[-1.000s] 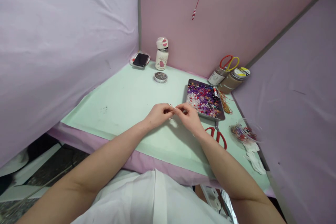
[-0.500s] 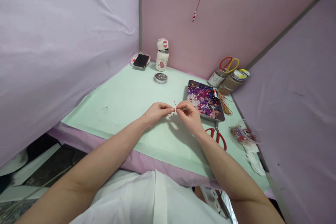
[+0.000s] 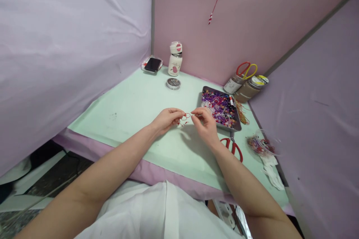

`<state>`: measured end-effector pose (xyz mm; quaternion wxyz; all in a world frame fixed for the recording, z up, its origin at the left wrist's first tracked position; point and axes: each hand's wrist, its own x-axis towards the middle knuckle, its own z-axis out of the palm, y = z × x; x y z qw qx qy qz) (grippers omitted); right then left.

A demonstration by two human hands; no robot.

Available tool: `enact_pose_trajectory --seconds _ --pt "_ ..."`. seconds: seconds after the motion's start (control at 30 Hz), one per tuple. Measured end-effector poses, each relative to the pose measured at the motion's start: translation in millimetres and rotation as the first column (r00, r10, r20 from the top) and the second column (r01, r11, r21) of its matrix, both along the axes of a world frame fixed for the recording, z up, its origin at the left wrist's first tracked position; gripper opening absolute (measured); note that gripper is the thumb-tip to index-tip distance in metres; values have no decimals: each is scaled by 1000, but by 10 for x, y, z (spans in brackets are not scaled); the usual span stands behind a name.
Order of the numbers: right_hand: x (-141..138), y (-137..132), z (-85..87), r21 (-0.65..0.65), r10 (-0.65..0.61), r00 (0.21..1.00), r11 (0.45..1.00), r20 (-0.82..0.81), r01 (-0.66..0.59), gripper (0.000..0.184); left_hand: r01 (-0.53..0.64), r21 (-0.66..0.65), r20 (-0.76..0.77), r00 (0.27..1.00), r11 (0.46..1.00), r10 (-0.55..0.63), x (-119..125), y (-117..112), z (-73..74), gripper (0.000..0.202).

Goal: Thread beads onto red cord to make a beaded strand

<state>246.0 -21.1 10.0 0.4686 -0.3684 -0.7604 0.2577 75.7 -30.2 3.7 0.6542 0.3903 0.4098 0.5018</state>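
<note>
A thin red cord [image 3: 187, 114] curls in a small loop out of the pinched fingertips of my left hand [image 3: 169, 118]. Small red and white bits, maybe beads, hang below those fingers at the cord's end. My right hand [image 3: 205, 121] is just to the right of the loop, thumb and forefinger parted, with nothing visible between them. Behind my right hand lies a dark tray [image 3: 240, 129] full of purple, red and clear beads [image 3: 218, 106]. Red-handled scissors [image 3: 232, 147] lie beside my right wrist.
At the back stand a white bottle [image 3: 175, 61], a round tin [image 3: 173, 83] and a phone [image 3: 153, 65]. A can with scissors [image 3: 232, 85] and a brown jar [image 3: 248, 89] stand back right. Cords [image 3: 241, 113], a bag of beads [image 3: 259, 144] and white tissue [image 3: 273, 175] lie right.
My right fingers have parted and drawn slightly right, off the cord. The cord now shows as an open loop at my left fingertips. The camera view has shifted a little.
</note>
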Motion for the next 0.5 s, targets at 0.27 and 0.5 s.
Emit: enact_pose_trajectory --seconds 0.27,0.5 --pt "-19 61 -132 33 22 996 999 86 -25 8 16 18 -2 1000 1000 -16 7 -2 -5 19" --pt "-46 -11 -87 203 25 998 978 56 -36 5 -9 1 -95 995 1000 9 28 -23 8 22"
